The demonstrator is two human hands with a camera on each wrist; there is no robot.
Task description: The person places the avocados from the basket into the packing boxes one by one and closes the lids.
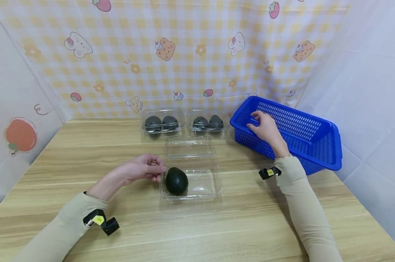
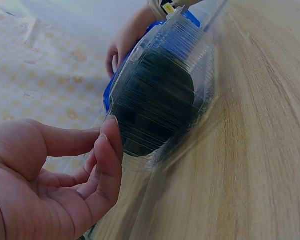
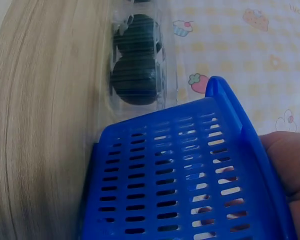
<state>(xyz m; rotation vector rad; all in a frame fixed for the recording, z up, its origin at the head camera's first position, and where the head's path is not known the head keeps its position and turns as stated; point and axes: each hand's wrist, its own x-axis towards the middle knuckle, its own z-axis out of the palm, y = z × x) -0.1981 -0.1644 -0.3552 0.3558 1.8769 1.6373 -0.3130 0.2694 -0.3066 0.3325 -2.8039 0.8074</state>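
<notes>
A clear plastic clamshell box (image 1: 202, 182) lies with its lid folded back on the table, one dark green avocado (image 1: 176, 181) in its left half. My left hand (image 1: 144, 168) is at the box's left rim, and in the left wrist view its thumb and index finger (image 2: 112, 132) pinch that edge. Over the near left part of a blue slotted basket (image 1: 284, 127) is my right hand (image 1: 265, 126), fingers loosely bent and nothing seen between them. The right wrist view shows the basket's wall partly hiding this hand.
Two closed clear boxes, a left one (image 1: 162, 123) and a right one (image 1: 206, 123), stand at the back, each with two dark avocados inside. A checked curtain (image 1: 184, 54) hangs behind the wooden table (image 1: 135, 225). The basket stands at the right.
</notes>
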